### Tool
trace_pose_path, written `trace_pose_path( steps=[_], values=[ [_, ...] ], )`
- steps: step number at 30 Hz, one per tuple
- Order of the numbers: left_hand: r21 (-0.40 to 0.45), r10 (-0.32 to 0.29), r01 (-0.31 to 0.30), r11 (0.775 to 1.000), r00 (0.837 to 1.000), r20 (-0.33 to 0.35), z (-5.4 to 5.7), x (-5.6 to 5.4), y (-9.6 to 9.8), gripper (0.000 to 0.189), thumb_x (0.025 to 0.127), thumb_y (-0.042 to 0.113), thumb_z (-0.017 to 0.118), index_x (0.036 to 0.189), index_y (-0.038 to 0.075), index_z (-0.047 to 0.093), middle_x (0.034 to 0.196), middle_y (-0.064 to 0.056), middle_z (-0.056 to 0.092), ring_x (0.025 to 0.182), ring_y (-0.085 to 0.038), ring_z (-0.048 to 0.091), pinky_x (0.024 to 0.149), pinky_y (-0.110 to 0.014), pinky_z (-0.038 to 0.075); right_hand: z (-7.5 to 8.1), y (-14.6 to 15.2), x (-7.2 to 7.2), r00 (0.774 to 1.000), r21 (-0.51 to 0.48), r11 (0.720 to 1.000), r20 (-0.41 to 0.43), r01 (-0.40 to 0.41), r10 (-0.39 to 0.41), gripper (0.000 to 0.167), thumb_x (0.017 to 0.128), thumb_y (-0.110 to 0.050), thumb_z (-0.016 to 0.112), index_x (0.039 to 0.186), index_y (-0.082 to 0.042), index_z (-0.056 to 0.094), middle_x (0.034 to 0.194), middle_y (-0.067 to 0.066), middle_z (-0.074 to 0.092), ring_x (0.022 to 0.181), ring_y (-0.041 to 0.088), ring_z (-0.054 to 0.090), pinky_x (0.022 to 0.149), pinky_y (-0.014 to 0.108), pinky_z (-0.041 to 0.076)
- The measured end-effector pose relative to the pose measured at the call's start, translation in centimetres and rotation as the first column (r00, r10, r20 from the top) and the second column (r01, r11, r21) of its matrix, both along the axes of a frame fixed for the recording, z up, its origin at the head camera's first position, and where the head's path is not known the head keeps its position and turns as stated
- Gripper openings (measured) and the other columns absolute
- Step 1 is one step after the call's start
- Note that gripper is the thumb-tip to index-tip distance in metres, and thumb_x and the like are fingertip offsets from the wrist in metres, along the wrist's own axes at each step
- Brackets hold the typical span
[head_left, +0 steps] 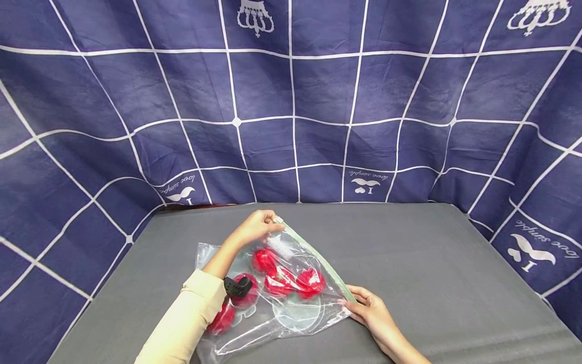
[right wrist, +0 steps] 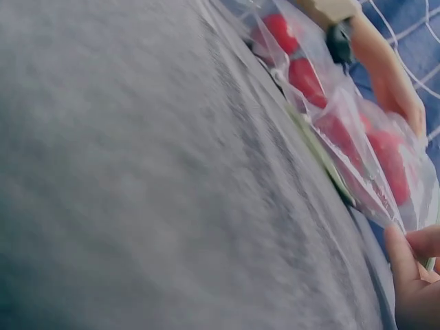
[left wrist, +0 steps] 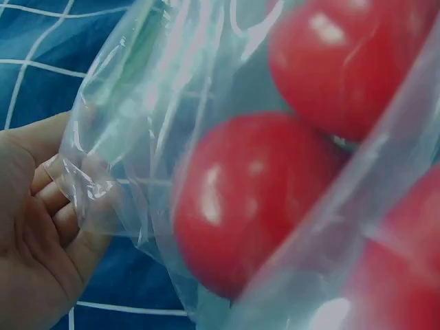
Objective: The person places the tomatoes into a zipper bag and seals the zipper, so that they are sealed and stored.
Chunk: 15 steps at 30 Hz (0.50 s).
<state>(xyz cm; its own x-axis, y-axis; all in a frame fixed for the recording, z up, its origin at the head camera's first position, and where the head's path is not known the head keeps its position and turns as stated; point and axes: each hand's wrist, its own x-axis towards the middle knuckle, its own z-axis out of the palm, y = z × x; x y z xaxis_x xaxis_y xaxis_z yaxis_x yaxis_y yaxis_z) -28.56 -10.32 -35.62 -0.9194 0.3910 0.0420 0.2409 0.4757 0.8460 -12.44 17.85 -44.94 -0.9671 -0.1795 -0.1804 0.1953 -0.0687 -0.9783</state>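
Note:
A clear plastic zip bag with a green zip strip along its top edge lies slanted before me. Inside it are several red tomatoes, some partly hidden behind my left forearm. My left hand pinches the far end of the strip, by a small white slider. At the near end, my right hand grips the other corner between thumb and fingers. The left wrist view shows the bag's film over the left fingers, with a tomato close beside them.
A grey tabletop lies under the bag. Behind and at the sides hangs a dark blue cloth with white grid lines. A black band is on the left wrist, below a cream sleeve.

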Motion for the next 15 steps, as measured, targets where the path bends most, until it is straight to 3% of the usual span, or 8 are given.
trace_pose_path(
  steps=[5,10,15],
  values=[
    [0.036,0.001,-0.002,0.999,1.000,0.020,-0.5,0.9,0.1,0.032,0.081,0.020,0.064,0.066,0.014,0.036,0.050,0.010,0.032,0.042,-0.005,0.038,0.043,-0.019,0.040,0.0,1.3,-0.5,0.999,-0.041,0.998,0.027,0.037,-0.036,0.044,0.082,-0.005,0.059,0.123,0.001,0.046,0.102,-0.006,0.064,0.091,0.004,0.061,0.079,0.017,0.051],
    [0.053,0.051,-0.051,0.997,0.999,0.007,-0.5,2.2,-0.6,0.031,0.081,0.020,0.064,0.067,0.012,0.038,0.049,0.010,0.035,0.040,-0.006,0.043,0.043,-0.020,0.042,0.1,1.8,-1.3,1.000,-0.098,0.995,0.011,0.010,-0.009,0.029,0.083,-0.004,0.058,0.111,-0.012,0.055,0.097,-0.009,0.066,0.091,0.003,0.062,0.079,0.016,0.051],
    [0.087,0.092,-0.094,0.992,0.995,0.026,-0.3,3.5,-1.5,0.031,0.081,0.019,0.065,0.067,0.011,0.038,0.049,0.009,0.039,0.041,-0.007,0.047,0.043,-0.020,0.042,0.6,2.0,-2.2,1.000,-0.111,0.994,-0.002,0.019,-0.020,0.025,0.084,-0.003,0.057,0.107,-0.013,0.055,0.095,-0.010,0.066,0.090,0.001,0.062,0.079,0.015,0.050]
  ],
)
